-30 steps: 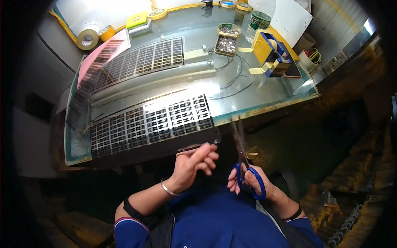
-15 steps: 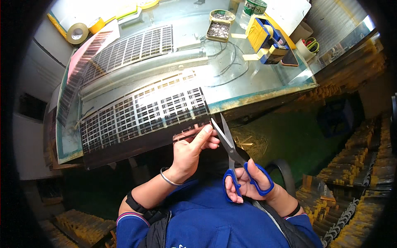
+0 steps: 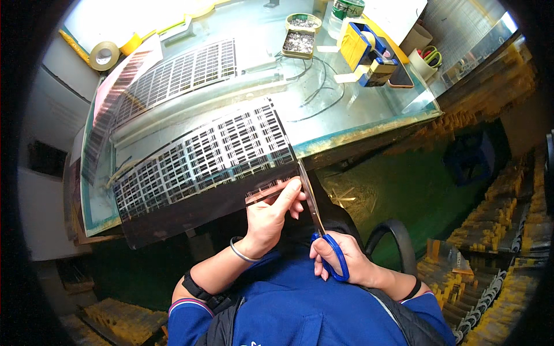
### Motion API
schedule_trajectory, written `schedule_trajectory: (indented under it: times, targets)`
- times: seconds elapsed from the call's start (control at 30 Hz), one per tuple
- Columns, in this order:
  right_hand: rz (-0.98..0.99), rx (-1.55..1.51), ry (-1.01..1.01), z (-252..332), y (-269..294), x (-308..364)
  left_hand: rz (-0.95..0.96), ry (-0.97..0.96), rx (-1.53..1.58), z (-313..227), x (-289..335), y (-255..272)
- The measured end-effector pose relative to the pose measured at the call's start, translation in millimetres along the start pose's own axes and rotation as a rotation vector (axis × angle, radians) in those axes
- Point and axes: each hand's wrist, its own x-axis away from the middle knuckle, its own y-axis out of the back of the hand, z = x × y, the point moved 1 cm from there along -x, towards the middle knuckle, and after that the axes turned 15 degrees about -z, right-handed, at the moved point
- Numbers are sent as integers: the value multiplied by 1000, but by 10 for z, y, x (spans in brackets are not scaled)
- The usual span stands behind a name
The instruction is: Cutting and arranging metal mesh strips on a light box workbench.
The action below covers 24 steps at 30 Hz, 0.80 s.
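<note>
A film sheet with rows of black stripe patterns and a dark border (image 3: 208, 150) slopes over the near edge of the glass-topped table (image 3: 375, 128). My left hand (image 3: 266, 216) pinches the sheet's near right corner between thumb and fingers, the film partly hiding its fingertips. My right hand (image 3: 345, 260) grips a pair of scissors (image 3: 313, 203) by the blue handles. The blades point away from me along the sheet's right edge and look closed together there. Whether film lies between them is hard to tell.
Another patterned film (image 3: 190, 66) lies farther back. At the far right are a tape dispenser (image 3: 353, 46), a tin of small bits (image 3: 298, 56), a phone (image 3: 401, 75) and a cup (image 3: 421, 66) holding green-handled scissors. A tape roll (image 3: 94, 57) sits far left; a chair arm (image 3: 374, 233) stands right.
The scissors' blades have come together from an open V, and my right hand has closed and turned with them. My left hand and the sheet's corner have shifted slightly right.
</note>
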Motion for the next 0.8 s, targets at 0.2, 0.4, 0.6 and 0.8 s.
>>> schedule_trajectory:
  times: [0.2, 0.4, 0.6, 0.8]
  targets:
    - [-61, 107, 19, 41, -7, 12, -15, 1, -5, -10, 26, -13]
    - [-105, 90, 71, 15, 1, -33, -15, 56, -38, -16, 69, -22]
    - [-143, 130, 58, 44, 24, -47, -2, 72, -34, -12, 70, -7]
    - [-164, 129, 51, 66, 19, -52, 6, 83, -45, 15, 109, 12]
